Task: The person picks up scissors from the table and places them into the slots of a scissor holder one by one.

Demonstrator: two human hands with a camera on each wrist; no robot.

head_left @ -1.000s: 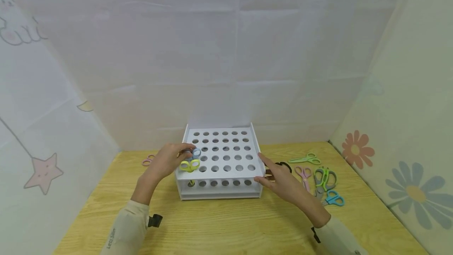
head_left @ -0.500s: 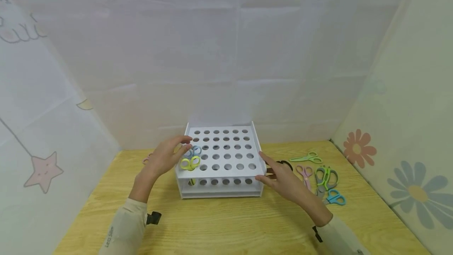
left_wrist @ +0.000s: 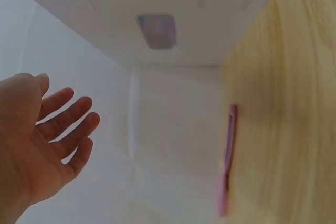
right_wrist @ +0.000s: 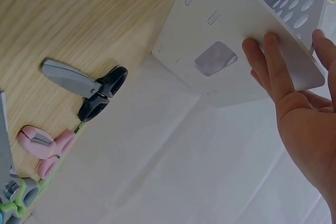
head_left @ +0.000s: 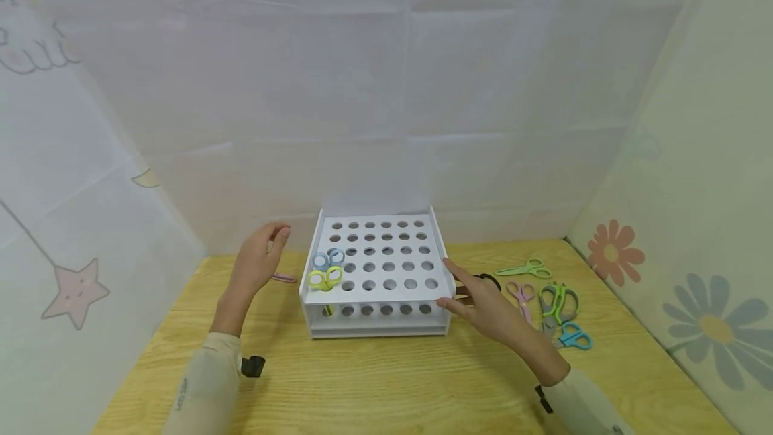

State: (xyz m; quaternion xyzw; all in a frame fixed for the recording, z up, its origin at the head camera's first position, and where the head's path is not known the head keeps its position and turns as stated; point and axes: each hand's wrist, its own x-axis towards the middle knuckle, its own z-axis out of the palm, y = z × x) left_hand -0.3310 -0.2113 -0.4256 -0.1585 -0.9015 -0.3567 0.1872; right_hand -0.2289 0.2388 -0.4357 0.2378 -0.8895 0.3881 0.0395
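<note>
A white rack [head_left: 380, 302] with rows of round holes stands at the middle of the table. Blue-handled scissors [head_left: 329, 260] and yellow-handled scissors [head_left: 326, 279] stand in holes along its left side, handles up. My left hand [head_left: 256, 255] is in the air left of the rack, holding nothing; its fingers are relaxed in the left wrist view. Below it lie pink scissors [left_wrist: 228, 156], partly hidden by the hand in the head view. My right hand [head_left: 483, 304] holds the rack's right side panel [right_wrist: 210, 30], fingers against its outer face and a digit over the top edge.
To the right lie black-handled scissors [right_wrist: 102, 90], another pink pair [head_left: 521, 294], light green scissors [head_left: 528, 268], large green-and-grey scissors [head_left: 558, 304] and bright blue scissors [head_left: 574, 336]. White sheets rise behind the wooden table [head_left: 362, 381] and along both sides.
My left hand has let go of the blue-handled scissors, which stay in the rack, and has moved left, away from it. The right hand stays at the rack's right side.
</note>
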